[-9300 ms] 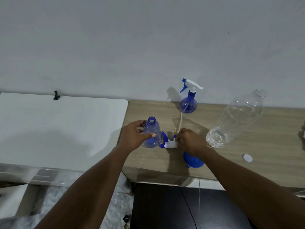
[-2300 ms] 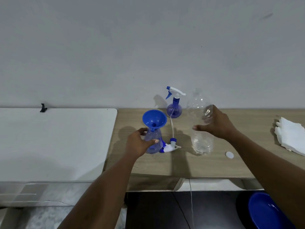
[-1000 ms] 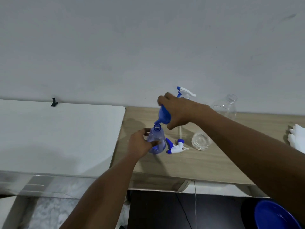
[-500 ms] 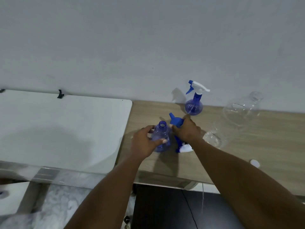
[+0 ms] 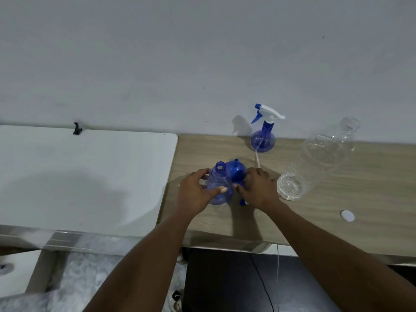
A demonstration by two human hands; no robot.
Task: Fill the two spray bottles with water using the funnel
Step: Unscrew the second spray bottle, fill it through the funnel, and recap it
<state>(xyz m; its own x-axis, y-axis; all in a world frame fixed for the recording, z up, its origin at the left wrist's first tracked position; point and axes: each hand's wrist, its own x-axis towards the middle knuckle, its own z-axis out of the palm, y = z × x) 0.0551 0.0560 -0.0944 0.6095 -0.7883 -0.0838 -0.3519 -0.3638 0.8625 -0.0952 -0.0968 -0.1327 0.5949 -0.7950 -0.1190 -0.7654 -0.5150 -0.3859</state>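
Gripping the open spray bottle [image 5: 218, 186] upright on the worktop [image 5: 337, 199] with my left hand [image 5: 198, 191], I am curling my right hand [image 5: 258, 188] fingers beside the upturned funnel [image 5: 236, 171], whether grasping anything I cannot tell, the capped spray bottle [image 5: 263, 139] standing behind.

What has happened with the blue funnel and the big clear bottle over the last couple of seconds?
The funnel came off the open spray bottle and now sits upside down on the table behind it. The right hand let go of the water bottle and reaches down over the loose spray head. The left hand still holds the open bottle. The capped spray bottle and white cap stayed put.
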